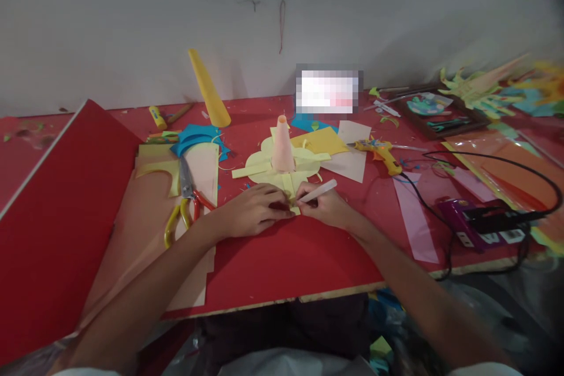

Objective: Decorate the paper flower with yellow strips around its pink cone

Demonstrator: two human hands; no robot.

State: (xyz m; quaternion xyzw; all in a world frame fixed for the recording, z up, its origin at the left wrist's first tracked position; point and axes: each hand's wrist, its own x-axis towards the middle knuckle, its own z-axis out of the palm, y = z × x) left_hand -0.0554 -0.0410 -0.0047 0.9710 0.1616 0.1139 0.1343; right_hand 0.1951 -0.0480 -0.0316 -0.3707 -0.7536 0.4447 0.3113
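The right hand (324,205) grips a white pen (318,191) over a pale yellow strip (288,188). The left hand (257,209) lies curled on it, its grip unclear

A: Centre: your right hand (324,205) held a whitish pen-like tool (323,190) at the near end of a pale yellow strip (288,183). Your left hand (258,210)?
B: It lay beside, fingers bent over the strip.
A: Behind your hands?
B: A pink paper cone (282,150) stood upright on a scalloped yellow sheet (261,171); scissors (187,179) lay left, a glue gun (382,154) right.
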